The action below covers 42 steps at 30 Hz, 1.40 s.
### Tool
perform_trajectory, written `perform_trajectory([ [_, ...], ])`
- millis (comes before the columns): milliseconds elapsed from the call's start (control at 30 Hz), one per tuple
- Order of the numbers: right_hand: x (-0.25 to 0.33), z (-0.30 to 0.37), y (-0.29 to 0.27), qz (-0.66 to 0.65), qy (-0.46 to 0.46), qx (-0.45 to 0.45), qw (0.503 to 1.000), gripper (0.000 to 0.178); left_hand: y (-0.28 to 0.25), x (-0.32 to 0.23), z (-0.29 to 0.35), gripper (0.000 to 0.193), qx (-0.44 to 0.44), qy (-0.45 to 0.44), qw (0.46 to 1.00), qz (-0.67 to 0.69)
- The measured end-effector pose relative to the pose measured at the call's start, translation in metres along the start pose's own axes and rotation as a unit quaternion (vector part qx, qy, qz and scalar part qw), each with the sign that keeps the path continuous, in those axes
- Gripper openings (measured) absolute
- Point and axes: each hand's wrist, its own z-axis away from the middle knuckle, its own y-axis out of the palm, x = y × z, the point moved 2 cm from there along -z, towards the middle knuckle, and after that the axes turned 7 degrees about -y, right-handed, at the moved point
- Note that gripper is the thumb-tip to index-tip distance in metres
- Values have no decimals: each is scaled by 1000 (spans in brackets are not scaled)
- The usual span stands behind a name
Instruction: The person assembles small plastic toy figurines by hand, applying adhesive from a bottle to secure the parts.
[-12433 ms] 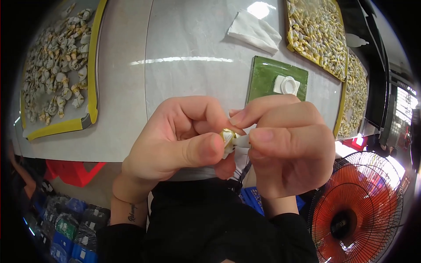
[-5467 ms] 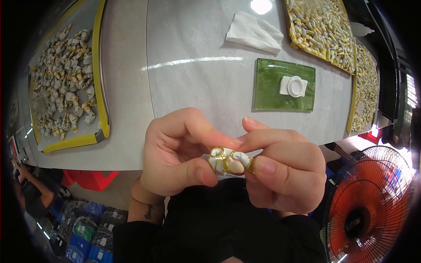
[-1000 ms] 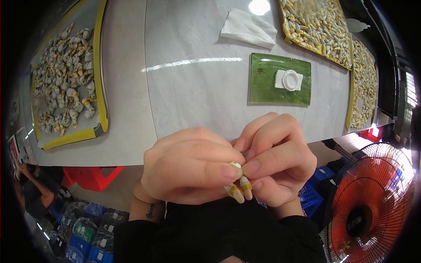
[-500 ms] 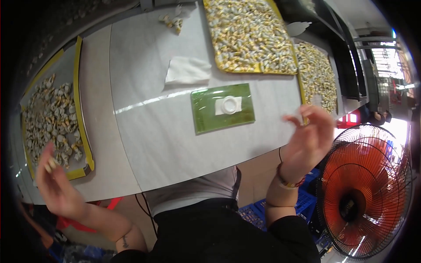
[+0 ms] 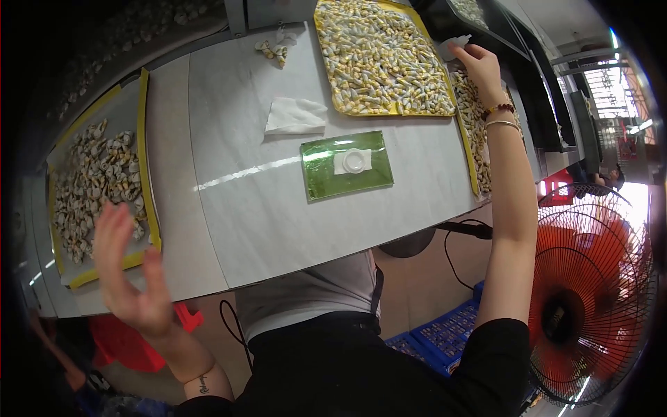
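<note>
My right hand [image 5: 481,64] reaches to the far right, with thumb and fingers bent together on a thin white tissue [image 5: 453,47] beside the yellow-rimmed tray. The fingertips partly cover the tissue. On the near left, my left hand [image 5: 132,278] is raised with its fingers apart and nothing visible in them. It hovers by the near corner of the left tray [image 5: 151,201], which holds many small grey-and-yellow pieces. Mid-table lies a green rectangular plate [image 5: 323,184]. A small white round dish [image 5: 354,161] rests there on a white paper square [image 5: 340,161].
A yellow-edged tray [image 5: 396,111] full of small white-and-yellow pieces lies at the back; another tray [image 5: 474,170] is to its right. A folded white cloth [image 5: 297,116] and a few loose pieces [image 5: 272,52] lie on the table. A large orange fan [image 5: 590,299] stands at right.
My right hand has moved from the table's right edge up to the tissue at the far right. My left hand has shifted slightly right, fingers spread wider. The view has also moved slightly.
</note>
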Motion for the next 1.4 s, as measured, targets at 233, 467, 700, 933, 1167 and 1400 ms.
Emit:
perform_trajectory([
  [233, 108, 83, 6, -320, -225, -1, 920, 15, 13, -36, 35, 19, 76, 57, 982, 162],
  [467, 151, 188, 11, -5, -196, 225, 955, 25, 55, -46, 48, 16, 117, 31, 974, 192],
  [700, 165, 187, 10, 77, -295, 189, 934, 24, 58, -45, 45, 13, 114, 29, 968, 222],
  [933, 174, 187, 10, 116, -343, 183, 914, 22, 58, -46, 49, 13, 88, 20, 973, 214],
  [1167, 177, 185, 9, 125, -338, 198, 912, 23, 57, -45, 48, 13, 87, 19, 971, 221],
  [1400, 175, 185, 12, 133, -356, 200, 903, 23, 55, -43, 49, 12, 90, 16, 970, 224],
])
